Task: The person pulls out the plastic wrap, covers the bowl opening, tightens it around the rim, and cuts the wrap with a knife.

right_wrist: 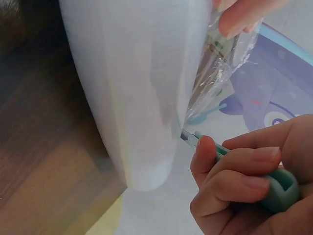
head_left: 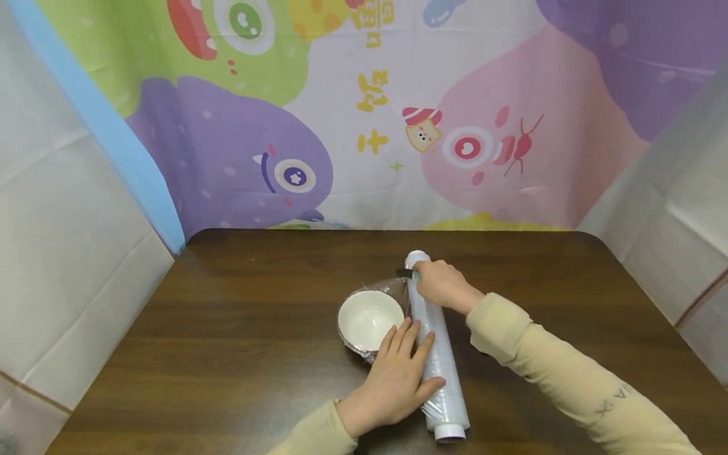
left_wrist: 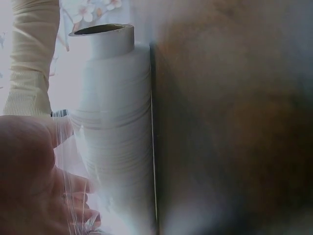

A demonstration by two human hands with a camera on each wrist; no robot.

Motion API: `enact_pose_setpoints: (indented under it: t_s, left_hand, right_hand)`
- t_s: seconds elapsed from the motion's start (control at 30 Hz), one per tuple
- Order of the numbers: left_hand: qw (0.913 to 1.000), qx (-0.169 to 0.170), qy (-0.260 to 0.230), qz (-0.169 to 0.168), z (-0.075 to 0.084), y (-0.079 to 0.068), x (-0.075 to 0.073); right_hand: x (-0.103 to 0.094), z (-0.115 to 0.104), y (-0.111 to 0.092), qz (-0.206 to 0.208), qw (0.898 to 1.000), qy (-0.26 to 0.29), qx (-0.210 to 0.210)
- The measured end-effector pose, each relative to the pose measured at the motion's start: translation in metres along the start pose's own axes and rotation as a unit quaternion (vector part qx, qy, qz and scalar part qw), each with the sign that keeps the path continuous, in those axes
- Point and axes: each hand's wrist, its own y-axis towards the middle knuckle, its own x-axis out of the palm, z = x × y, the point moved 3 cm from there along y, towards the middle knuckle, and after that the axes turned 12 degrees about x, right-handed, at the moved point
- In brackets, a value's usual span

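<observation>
Yellow Chinese characters [head_left: 372, 91] run down the cartoon backdrop [head_left: 227, 145] beyond the dark worktop [head_left: 227, 328]. A roll of cling film [head_left: 439, 354] lies right of a white bowl [head_left: 366, 322], wrap [head_left: 395, 288] stretching between. The left hand [head_left: 392, 382] spreads straight fingers across both; the right hand's [head_left: 447, 284] fingers grasp a green cutter [right_wrist: 284, 191] at the roll's far end. I can't read the right sleeve's [head_left: 560, 357] dark lettering [head_left: 613, 400].

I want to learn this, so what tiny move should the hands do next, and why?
Probably the right hand should slide the cutter a little along the roll, stopping short of the left hand: the blade is by the roll's far end, wrap joins roll to bowl, and the left hand lies nearer the person.
</observation>
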Motion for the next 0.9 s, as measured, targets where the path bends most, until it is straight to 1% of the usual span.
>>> enact_pose_setpoints:
  t_s: [0.23,0.33,0.5,0.63,0.8,0.9]
  left_hand:
    - [0.9999,-0.004,-0.013,-0.006,-0.001,0.000,0.001]
    - [0.9998,-0.006,-0.017,-0.009,-0.001,0.000,0.001]
    - [1.0000,0.000,-0.006,0.003,-0.001,0.000,0.001]
    - [0.9999,0.010,0.003,0.013,-0.001,0.000,0.001]
    - [0.9995,0.025,0.008,0.018,-0.002,0.000,-0.001]
    - [0.9993,0.031,0.013,0.020,-0.003,-0.001,-0.002]
  right_hand:
    - [-0.003,0.004,-0.007,0.002,1.000,0.020,-0.008]
    - [-0.007,0.004,-0.012,0.010,1.000,0.019,-0.020]
    - [-0.010,0.002,-0.020,0.025,0.999,0.002,-0.039]
    - [-0.011,-0.001,-0.024,0.026,0.999,-0.015,-0.031]
    - [-0.006,-0.006,-0.024,0.034,0.998,-0.041,-0.029]
    - [-0.001,-0.009,-0.021,0.049,0.996,-0.060,-0.032]
